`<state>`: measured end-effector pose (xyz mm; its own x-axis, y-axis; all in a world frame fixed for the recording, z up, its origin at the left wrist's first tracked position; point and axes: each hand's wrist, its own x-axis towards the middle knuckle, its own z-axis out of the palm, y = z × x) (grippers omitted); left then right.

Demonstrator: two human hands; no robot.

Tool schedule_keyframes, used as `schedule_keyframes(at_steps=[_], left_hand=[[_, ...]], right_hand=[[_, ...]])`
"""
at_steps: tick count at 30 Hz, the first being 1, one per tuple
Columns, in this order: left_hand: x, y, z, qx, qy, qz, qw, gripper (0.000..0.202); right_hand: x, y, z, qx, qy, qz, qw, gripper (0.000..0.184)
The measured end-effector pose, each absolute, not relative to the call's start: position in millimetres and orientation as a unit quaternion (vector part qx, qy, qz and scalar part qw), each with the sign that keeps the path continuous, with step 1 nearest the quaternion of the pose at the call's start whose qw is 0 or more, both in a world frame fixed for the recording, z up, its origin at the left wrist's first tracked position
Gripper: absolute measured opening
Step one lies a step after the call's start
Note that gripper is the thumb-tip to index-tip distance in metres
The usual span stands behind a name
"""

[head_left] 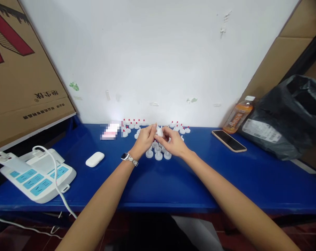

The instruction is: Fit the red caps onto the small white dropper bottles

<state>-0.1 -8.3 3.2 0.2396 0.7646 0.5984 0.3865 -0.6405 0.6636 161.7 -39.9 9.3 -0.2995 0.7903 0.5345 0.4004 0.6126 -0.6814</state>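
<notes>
At the middle of the blue table, my left hand (145, 138) and my right hand (175, 141) meet around a small white nozzle cap (160, 132). Fingers of both hands are closed on it; the left fingertips partly cover whatever else they may pinch. Just below the hands stands a group of whitish nozzle caps (158, 156) without red tips. Behind and left are several nozzle caps with red tips (131, 125), and more red-tipped caps (182, 130) stand to the right, near the wall. My hands hide some caps between these groups.
On the left lie a white power strip (40, 181) with cables and a white earphone case (95, 159). A phone (229, 141), an orange drink bottle (238, 115) and a dark plastic bag (285, 118) are at right. A cardboard box (24, 76) borders the left side.
</notes>
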Motion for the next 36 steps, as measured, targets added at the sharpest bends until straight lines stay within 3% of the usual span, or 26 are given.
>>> schedule_keyframes(at_steps=[6, 11, 18, 26, 36], left_hand=[[3, -14, 7, 0.761, 0.379, 0.491, 0.189, 0.049], [6, -20, 11, 0.79, 0.355, 0.46, 0.197, 0.034], [3, -19, 11, 0.815, 0.361, 0.422, 0.168, 0.034], [1, -19, 15, 0.828, 0.349, 0.421, 0.122, 0.034], [3, -22, 17, 0.829, 0.345, 0.413, 0.152, 0.035]], right_hand=[[153, -39, 8, -0.423, -0.733, 0.238, 0.477, 0.045], [152, -28, 6, -0.435, -0.613, 0.354, 0.558, 0.054], [159, -25, 9, -0.392, -0.531, 0.584, 0.472, 0.057], [157, -27, 8, -0.358, -0.535, 0.631, 0.433, 0.059], [148, -34, 13, -0.405, -0.56, 0.556, 0.463, 0.062]])
